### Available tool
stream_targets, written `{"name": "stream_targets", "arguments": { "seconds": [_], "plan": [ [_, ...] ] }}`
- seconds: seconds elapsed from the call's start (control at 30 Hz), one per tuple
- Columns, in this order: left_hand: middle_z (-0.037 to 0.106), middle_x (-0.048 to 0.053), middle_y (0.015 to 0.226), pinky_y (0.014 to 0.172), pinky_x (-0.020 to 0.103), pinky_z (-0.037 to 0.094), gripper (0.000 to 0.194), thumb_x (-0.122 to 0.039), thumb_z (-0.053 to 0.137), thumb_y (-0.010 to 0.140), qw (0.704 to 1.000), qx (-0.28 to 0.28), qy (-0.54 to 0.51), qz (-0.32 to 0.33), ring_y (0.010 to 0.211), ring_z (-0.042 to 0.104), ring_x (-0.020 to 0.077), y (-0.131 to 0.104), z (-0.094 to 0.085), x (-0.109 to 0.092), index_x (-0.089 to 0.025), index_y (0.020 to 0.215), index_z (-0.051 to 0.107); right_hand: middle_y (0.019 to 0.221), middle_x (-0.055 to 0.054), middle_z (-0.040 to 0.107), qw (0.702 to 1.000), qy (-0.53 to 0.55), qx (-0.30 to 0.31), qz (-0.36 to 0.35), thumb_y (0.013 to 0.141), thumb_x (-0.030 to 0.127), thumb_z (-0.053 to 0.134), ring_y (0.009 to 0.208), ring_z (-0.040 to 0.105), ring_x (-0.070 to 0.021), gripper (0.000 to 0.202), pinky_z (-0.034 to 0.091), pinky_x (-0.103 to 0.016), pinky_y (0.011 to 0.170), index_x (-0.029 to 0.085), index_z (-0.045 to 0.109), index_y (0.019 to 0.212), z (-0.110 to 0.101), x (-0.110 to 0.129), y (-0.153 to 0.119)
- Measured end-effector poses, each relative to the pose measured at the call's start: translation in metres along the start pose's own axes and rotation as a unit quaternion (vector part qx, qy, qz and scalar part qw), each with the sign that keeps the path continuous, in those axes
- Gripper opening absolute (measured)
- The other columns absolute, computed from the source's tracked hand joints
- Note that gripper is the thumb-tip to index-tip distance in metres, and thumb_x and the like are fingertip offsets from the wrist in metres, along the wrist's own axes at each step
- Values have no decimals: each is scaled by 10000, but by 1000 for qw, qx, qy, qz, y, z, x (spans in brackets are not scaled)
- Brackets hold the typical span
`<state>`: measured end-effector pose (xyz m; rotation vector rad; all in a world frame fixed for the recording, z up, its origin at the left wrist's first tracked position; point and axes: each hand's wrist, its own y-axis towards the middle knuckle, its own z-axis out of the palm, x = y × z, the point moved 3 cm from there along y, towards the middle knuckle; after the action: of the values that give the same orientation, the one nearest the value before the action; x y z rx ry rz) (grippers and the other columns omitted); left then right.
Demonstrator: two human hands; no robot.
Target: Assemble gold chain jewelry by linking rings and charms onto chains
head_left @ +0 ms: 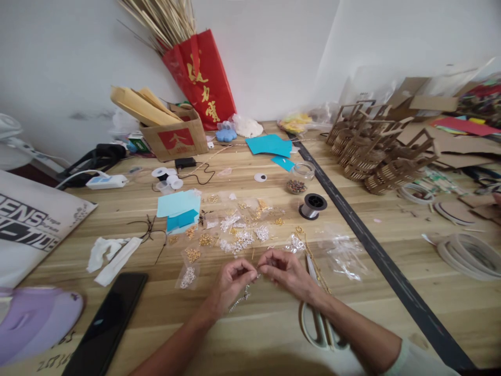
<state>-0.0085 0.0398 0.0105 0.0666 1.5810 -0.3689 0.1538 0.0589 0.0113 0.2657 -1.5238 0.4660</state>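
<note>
Scissors (319,324) lie under the right forearm. Both hands, left hand (230,279) and right hand (284,269), pinch a silvery chain (242,298), apparently joining a tiny link; next calls for steady fingertip alignment above the surface (391,334).

Bead packets (235,235) crowd ahead; scissors (319,318) right (bare wood near edge).

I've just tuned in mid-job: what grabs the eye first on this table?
At the near edge, the left hand and right hand pinch a thin silvery chain between them. Just beyond lie small clear bags of gold and silver beads. Against the back wall leans a red gift bag of dried stalks, and laser-cut wooden frames pile up far right.
</note>
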Motion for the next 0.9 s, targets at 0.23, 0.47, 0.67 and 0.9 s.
{"name": "stream_targets", "arguments": {
  "seconds": [0.23,0.47,0.67,0.9],
  "plan": [
    [603,13,676,649,263,422,211,-346,649,783,998,-24,36,47,668,531,147,0,-1,-3,-160,684,642,635,32,522,999,-26,46,-9,807,365,648,548,426,-88,220,322,-219,496,147,631,831,2,-1,-1],
    [606,18,685,660,271,436,195,-312,642,807,989,-42,85,117,678,549,153,0,0,-3,-167,678,663,620,42,513,997,-1,77,24,795,381,655,516,430,-73,236,340,-199,471,151,608,815,3,-13,1],
    [593,17,702,677,265,434,166,-274,639,825,983,-35,91,154,696,551,151,0,-2,-1,-165,707,677,628,41,542,993,27,95,60,766,419,687,505,473,-71,284,397,-193,473,155,609,836,3,-12,2],
    [575,25,681,650,257,449,215,-324,658,825,977,-36,115,177,668,548,153,0,0,-3,-156,694,691,617,43,543,991,50,102,73,753,414,707,495,471,-63,277,394,-184,465,156,620,799,2,-8,1]
  ]
}}
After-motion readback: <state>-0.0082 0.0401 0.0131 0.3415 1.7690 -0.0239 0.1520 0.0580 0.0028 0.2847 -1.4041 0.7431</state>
